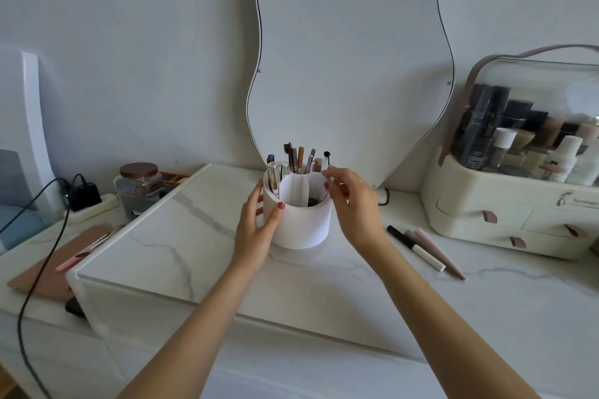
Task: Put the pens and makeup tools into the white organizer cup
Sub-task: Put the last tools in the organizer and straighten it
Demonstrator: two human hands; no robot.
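On marble counter (324, 285), white cup (301, 223) holding pens (299, 160)

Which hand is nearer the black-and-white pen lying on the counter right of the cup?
Right. The right hand is at the right rim of the white organizer cup, just left of the black-and-white pen; the left hand holds the cup's left side.

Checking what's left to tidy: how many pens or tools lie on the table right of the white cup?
3, bunched together: a black-and-white pen nearest the white cup, a taupe stick beside it, mostly hidden, and a pink tapered tool outermost. Others may hide beneath.
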